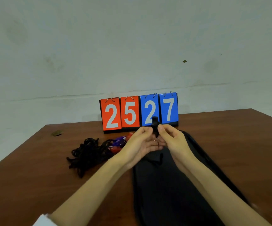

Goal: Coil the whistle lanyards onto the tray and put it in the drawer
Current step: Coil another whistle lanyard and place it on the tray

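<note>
Together, the left hand (140, 142) and right hand (172, 139) pinch a black whistle (155, 124) just above the black tray (164, 193) on the desk (34, 176).

The black tray (164, 193) runs off the bottom edge.

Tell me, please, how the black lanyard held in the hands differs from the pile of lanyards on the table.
The held lanyard is wound into a tight bundle; the lanyard pile lies loose and tangled. The held lanyard is pinched by the left hand and right hand above the black tray; the lanyard pile rests untouched on the wooden table, left of that tray. Both are black cord.
</note>
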A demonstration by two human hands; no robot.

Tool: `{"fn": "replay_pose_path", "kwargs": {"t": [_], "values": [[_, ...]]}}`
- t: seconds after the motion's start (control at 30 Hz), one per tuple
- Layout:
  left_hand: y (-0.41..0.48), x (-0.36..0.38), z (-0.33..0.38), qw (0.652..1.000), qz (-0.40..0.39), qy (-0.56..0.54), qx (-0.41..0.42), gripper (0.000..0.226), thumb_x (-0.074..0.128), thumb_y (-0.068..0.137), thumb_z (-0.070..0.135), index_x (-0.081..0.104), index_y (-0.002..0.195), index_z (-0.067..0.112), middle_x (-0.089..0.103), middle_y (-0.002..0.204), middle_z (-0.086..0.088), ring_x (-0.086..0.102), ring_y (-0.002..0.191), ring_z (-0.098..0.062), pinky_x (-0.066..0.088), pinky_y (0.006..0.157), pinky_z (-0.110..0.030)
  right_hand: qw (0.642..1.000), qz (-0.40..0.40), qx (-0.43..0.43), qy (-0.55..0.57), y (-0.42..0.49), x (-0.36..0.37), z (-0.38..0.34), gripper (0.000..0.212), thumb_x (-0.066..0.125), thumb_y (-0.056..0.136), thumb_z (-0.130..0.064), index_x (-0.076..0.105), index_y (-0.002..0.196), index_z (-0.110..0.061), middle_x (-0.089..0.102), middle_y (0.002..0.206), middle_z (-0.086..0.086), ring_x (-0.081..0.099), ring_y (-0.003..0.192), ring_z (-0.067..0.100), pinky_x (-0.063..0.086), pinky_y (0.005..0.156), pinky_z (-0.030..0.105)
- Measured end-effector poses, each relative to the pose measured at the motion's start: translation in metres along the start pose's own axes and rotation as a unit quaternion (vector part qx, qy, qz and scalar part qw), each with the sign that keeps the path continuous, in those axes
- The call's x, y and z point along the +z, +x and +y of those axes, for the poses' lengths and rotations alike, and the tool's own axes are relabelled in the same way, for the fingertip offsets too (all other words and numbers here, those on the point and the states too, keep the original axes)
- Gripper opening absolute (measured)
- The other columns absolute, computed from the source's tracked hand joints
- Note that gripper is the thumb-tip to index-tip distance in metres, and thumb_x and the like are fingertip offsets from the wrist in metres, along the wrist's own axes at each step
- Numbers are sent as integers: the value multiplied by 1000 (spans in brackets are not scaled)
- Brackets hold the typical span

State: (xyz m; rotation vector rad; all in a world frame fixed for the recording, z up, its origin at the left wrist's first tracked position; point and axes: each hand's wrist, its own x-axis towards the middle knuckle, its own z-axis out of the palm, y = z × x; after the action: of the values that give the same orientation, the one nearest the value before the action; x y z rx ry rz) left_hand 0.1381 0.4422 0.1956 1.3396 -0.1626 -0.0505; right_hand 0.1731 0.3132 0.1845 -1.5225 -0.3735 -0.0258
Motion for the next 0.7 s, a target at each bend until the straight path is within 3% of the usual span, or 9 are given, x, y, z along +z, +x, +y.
{"fn": "replay_pose_path", "kwargs": {"t": [0.1, 0.2, 0.27, 0.47, 0.6, 0.7], "values": [[3, 1, -11, 1000, 14, -23, 13, 20, 50, 94, 12, 50, 112, 5, 61, 85, -11, 61, 74, -17, 52, 69, -28, 1000, -4, 10, 16, -1, -1, 0, 23, 53, 92, -31, 67, 80, -18, 60, 61, -7, 59, 67, 8, 51, 75, 27], [4, -3, -17, 998, 55, 3, 36, 15, 51, 93, 11, 51, 107, 5, 58, 78, -8, 53, 62, -12, 45, 59, -24, 1000, -1, 14, 13, -4, 4, -1, 16, 58, 89, -27, 70, 92, -16, 67, 79, 0, 64, 80, 12, 53, 82, 28], [3, -5, -16, 999, 38, 9, 27, 15, 52, 93, 11, 51, 106, 6, 59, 78, -9, 49, 56, -11, 41, 54, -23, 999, 16, 19, 22, -5, 7, -2, 21, 60, 88, -23, 67, 105, -15, 69, 91, 4, 64, 87, 13, 53, 84, 30], [-2, -24, -4, 985, -65, 96, -128, 15, 55, 92, 22, 59, 100, 10, 53, 63, 0, 32, 38, -4, 24, 35, -16, 987, 96, 33, 121, -2, -6, -11, 21, 45, 95, -27, 63, 100, -16, 65, 82, 0, 63, 83, 11, 52, 79, 27], [-5, -46, 16, 959, -82, 208, -173, 21, 54, 93, 25, 66, 101, 9, 49, 58, 2, 28, 37, -4, 19, 37, -17, 994, 90, 61, -5, 1, -8, -6, 25, 40, 98, -24, 60, 93, -10, 53, 76, 1, 52, 73, 10, 49, 72, 26], [-10, -53, 32, 922, -70, 361, -121, 16, 61, 88, 29, 70, 91, 16, 51, 54, 3, 36, 42, -6, 26, 41, -17, 993, 16, 61, -98, -1, -3, -4, 20, 40, 98, -20, 59, 92, -14, 54, 78, -1, 52, 72, 8, 47, 65, 19]]}}
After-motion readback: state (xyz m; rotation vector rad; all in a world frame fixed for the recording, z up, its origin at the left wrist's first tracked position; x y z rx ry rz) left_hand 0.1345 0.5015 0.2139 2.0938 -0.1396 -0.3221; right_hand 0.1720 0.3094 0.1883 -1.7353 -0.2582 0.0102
